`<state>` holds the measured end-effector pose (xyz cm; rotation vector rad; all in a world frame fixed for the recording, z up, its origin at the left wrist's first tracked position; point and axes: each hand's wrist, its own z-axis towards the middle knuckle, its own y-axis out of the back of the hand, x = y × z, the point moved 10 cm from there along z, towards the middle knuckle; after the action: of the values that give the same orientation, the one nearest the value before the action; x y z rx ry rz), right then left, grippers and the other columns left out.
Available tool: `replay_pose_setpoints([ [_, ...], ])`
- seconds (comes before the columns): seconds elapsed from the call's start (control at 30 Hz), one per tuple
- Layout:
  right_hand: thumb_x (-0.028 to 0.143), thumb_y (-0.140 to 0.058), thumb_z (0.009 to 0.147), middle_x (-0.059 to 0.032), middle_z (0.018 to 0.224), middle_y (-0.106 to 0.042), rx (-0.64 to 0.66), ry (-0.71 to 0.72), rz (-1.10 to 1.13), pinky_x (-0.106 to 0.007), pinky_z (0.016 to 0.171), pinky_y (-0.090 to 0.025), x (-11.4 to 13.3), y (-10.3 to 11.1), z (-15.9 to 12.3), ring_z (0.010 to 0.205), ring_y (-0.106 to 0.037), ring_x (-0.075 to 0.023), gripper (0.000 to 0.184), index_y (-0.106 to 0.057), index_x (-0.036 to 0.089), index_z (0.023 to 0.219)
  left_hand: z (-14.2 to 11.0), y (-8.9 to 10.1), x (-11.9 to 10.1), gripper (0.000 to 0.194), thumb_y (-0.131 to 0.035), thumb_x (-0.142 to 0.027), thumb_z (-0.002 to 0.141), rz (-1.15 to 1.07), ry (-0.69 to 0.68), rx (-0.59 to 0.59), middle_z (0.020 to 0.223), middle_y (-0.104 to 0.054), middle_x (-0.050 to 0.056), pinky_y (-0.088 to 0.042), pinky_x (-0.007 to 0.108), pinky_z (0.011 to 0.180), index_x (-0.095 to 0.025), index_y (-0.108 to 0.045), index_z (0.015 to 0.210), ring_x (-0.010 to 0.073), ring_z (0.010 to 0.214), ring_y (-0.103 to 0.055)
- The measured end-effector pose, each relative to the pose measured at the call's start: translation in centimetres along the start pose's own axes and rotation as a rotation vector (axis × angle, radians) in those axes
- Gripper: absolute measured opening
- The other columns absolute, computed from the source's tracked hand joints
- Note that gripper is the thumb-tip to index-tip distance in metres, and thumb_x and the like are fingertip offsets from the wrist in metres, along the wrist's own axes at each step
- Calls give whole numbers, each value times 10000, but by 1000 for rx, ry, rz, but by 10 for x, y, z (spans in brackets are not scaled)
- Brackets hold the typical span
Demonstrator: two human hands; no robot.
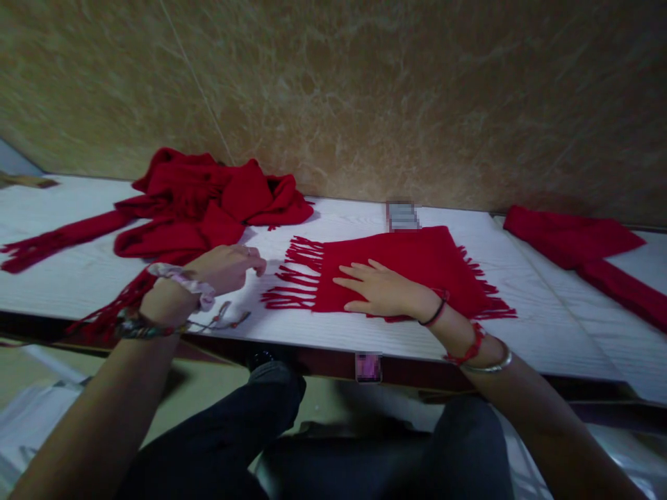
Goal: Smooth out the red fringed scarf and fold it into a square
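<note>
A folded red scarf point(401, 246) with fringe at both ends lies flat on the white tabletop. My right hand point(383, 288) rests palm down on it, fingers spread. Just left of the scarf's left fringe point(294, 274), my left hand point(226, 269) hovers over the bare table, its fingers loosely bent and apart from the fringe. Nothing shows in it, though its palm side is hidden. Behind my left hand is a crumpled heap of red scarves point(208, 198), with fringe hanging toward the front edge near my wrist.
Another folded red cloth point(567, 232) lies at the right end of the table point(333, 330). A small blurred object point(403, 216) sits by the marbled wall point(333, 104). A blurred pink item point(368, 367) is at the front edge, above my legs.
</note>
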<state>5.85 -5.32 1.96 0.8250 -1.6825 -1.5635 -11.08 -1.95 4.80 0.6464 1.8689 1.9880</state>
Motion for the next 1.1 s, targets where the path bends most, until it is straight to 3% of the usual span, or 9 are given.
replay_pose_setpoints([
  [0.07,468,-410,845,-107,1372,-366,-40,12,8,-482,1017,-235,1,6,-1,1257,-315,-256,532,-405,185,1295,7,3,-17,399,-353,-2,619,43,-36,11,884,-625,38,-448,293,745,-193,-639,822,170,811,-566],
  [0.13,481,-424,834,-113,1367,-373,-57,28,25,-482,1021,-229,3,10,-2,1259,-314,-251,550,-408,177,1292,16,11,-48,399,-340,-28,698,-6,-122,-77,1008,-600,53,-423,305,837,-189,-621,930,169,928,-541],
  [0.23,551,-450,789,-113,1390,-330,14,45,43,-506,1028,-197,7,6,-5,1281,-259,-275,653,-364,180,1320,25,-3,-82,364,-350,-166,823,-105,-201,-43,1247,-482,71,-360,340,942,-203,-543,1131,187,1122,-446],
  [0.37,586,-452,767,-109,1406,-296,74,24,17,-521,1026,-183,7,0,-7,1288,-232,-299,705,-334,188,1337,19,-44,-58,465,-340,-379,878,-96,76,173,1437,-205,85,-262,546,950,-272,-328,1330,326,1289,-194],
  [0.47,563,-477,766,-123,1377,-353,29,28,-17,-503,1014,-219,9,5,-9,1265,-288,-293,674,-382,176,1310,6,-54,-43,498,-303,-450,883,-84,193,271,1456,-123,82,-206,614,928,-310,-255,1358,366,1300,-119],
  [0.57,461,-511,792,-136,1281,-479,-55,89,-70,-466,1002,-252,22,15,-11,1207,-382,-265,550,-472,138,1235,7,-42,-46,541,-316,-501,864,-84,192,282,1455,-128,88,-197,620,926,-316,-229,1366,380,1298,-104],
  [0.73,160,-433,845,-112,1089,-601,-180,147,-169,-421,971,-291,57,24,-14,1041,-505,-205,262,-566,137,1070,40,-9,-52,545,-305,-524,860,-93,202,129,1453,-144,79,-204,582,947,-320,-241,1361,377,1299,-104],
  [0.97,84,-401,844,-104,1030,-610,-195,79,-202,-355,853,-381,62,17,-20,948,-539,-188,258,-558,138,1042,66,-45,-53,525,-293,-454,880,-116,114,156,1448,-169,67,-180,520,997,-269,-242,1368,302,1314,-118],
  [1.1,79,-420,833,-94,982,-615,-174,74,-228,-340,795,-393,61,18,-17,896,-549,-195,235,-559,138,1013,65,-45,-48,492,-267,-433,888,-127,102,161,1441,-198,56,-167,546,988,-277,-271,1355,298,1311,-135],
])
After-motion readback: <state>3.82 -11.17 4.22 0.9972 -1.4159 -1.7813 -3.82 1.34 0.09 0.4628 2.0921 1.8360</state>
